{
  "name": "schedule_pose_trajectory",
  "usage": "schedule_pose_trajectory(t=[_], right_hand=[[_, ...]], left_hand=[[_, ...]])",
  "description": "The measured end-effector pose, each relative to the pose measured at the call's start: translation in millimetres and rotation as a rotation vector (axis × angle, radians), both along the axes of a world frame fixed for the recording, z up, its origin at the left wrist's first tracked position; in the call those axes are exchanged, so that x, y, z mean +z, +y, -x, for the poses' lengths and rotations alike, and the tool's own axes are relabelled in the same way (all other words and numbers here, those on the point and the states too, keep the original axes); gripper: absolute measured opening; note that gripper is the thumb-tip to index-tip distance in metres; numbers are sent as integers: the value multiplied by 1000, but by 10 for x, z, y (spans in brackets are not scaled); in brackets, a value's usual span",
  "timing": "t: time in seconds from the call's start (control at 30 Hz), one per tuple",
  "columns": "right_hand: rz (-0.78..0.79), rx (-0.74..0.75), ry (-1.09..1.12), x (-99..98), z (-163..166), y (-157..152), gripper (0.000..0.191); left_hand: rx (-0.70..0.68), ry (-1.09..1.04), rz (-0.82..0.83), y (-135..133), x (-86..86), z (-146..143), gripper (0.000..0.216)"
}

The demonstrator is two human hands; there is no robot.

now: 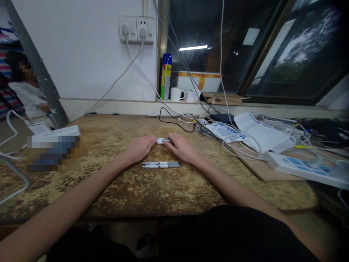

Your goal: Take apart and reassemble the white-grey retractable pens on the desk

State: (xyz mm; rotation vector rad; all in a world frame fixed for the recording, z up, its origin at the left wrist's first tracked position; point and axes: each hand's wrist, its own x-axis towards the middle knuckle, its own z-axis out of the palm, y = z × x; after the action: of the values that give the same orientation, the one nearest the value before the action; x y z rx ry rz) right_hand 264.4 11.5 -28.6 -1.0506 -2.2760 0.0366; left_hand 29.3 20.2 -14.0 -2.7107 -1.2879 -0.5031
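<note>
Your left hand (139,148) and right hand (181,147) pinch one pen (163,141) | slipping, it may knock the near pens (161,165) rolling.

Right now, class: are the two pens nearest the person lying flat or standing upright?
Lying flat. The two pens rest side by side on the worn table, lengthwise left to right, between the left hand and right hand.

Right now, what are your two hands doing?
Left hand: closed on one end of a white pen.
Right hand: closed on its other end.
</note>
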Motion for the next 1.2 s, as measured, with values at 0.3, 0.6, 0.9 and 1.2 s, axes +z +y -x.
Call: schedule_pose_trajectory(t=[0.3,0.6,0.9,1.2], right_hand=[[73,65,33,-11,19,-32,25],[117,75,32,-38,24,-52,24],[143,99,131,-21,-4,-43,12],[132,101,176,10,40,-95,9]], left_hand=[[-36,36,-13,24,-34,29,39],[-47,43,14,9,-20,26,42],[-49,32,24,12,-10,30,44],[-84,-10,44,-42,15,28,43]])
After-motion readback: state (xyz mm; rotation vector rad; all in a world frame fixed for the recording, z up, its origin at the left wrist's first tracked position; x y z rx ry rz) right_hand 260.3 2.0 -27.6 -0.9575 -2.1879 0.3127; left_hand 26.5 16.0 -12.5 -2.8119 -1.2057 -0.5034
